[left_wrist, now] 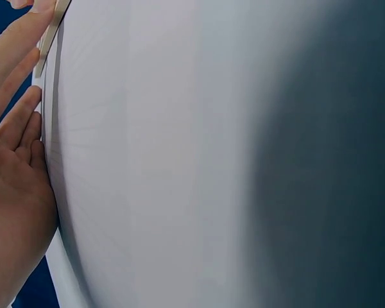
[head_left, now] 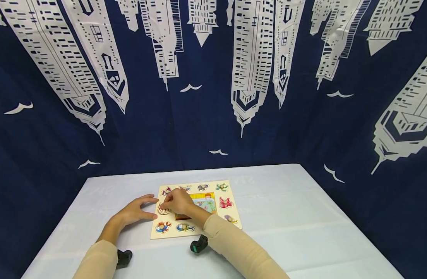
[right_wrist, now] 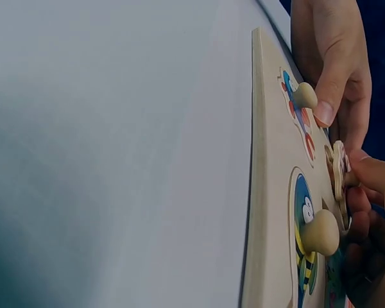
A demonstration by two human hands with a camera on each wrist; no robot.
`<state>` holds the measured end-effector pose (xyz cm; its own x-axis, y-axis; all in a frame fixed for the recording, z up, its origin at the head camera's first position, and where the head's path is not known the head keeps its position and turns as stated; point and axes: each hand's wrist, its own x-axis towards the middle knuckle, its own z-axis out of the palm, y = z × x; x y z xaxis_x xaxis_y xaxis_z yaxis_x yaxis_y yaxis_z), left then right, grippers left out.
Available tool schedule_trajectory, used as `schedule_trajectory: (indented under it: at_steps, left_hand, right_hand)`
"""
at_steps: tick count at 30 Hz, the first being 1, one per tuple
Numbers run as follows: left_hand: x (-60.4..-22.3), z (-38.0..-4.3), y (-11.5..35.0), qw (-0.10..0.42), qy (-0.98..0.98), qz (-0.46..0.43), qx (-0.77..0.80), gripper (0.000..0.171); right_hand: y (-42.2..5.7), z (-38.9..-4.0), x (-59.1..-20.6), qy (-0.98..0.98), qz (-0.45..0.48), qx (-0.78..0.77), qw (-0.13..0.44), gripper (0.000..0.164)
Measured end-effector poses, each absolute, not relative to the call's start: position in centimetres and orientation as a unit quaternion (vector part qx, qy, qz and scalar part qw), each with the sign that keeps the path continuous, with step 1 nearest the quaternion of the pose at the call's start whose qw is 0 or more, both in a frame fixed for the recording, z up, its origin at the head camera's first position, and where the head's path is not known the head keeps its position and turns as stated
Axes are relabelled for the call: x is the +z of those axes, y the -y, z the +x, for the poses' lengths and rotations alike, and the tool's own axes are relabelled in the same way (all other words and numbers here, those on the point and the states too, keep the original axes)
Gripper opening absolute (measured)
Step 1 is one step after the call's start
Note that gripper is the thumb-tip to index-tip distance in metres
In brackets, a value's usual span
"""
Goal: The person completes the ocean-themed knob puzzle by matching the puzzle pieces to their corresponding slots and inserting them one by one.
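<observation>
A flat wooden peg puzzle board (head_left: 175, 235) lies on the table, with sea-animal pieces around a central picture. My right hand (head_left: 180, 202) reaches over its left side and pinches the knob of a wavy-edged, reddish-and-cream puzzle piece (head_left: 163, 211). In the right wrist view that puzzle piece (right_wrist: 339, 170) stands slightly tilted at its spot, partly hidden by fingers. My left hand (head_left: 138, 211) is spread at the board's left edge, thumb and fingertips at the rim. The left wrist view shows this hand (left_wrist: 19, 167) with its fingers extended.
Near the board's front edge are a red-and-blue crab piece (head_left: 162, 227) and a striped fish piece (head_left: 185, 227), both with knobs. Black devices (head_left: 199, 245) are worn at both wrists. A dark blue curtain (head_left: 199, 124) with printed buildings stands behind the white table (head_left: 297, 224).
</observation>
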<state>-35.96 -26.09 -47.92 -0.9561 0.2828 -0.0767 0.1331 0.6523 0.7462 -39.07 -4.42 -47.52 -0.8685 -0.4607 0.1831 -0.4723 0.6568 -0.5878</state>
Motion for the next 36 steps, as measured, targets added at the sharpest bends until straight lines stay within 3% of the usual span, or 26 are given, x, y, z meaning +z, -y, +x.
schedule_trajectory:
  at_steps: [7,14,18,26,36]
  left_hand:
    - [-48.1,-36.0,26.1,0.09,-0.904,0.116,0.401,0.077]
    - [-47.9,-35.8,26.0,0.088,-0.907,0.112,0.397,0.075]
    - [-47.9,-35.9,26.0,0.089,-0.908,0.106,0.396,0.076]
    - [-48.0,-35.8,26.0,0.089,-0.91,0.104,0.392,0.076]
    - [-47.7,-35.7,26.0,0.085,-0.907,0.114,0.395,0.074]
  right_hand:
    - [4.7,-39.1,-47.6,0.916,0.268,0.298,0.009,0.019]
    - [4.1,-39.5,-47.4,0.9,0.309,0.304,-0.028,0.005]
    - [3.8,-39.6,-47.1,0.904,0.329,0.272,-0.034,0.005]
    - [3.7,-39.3,-46.5,0.916,0.37,0.156,0.001,0.014]
    - [4.3,-39.1,-45.8,0.918,0.388,0.079,0.034,0.013]
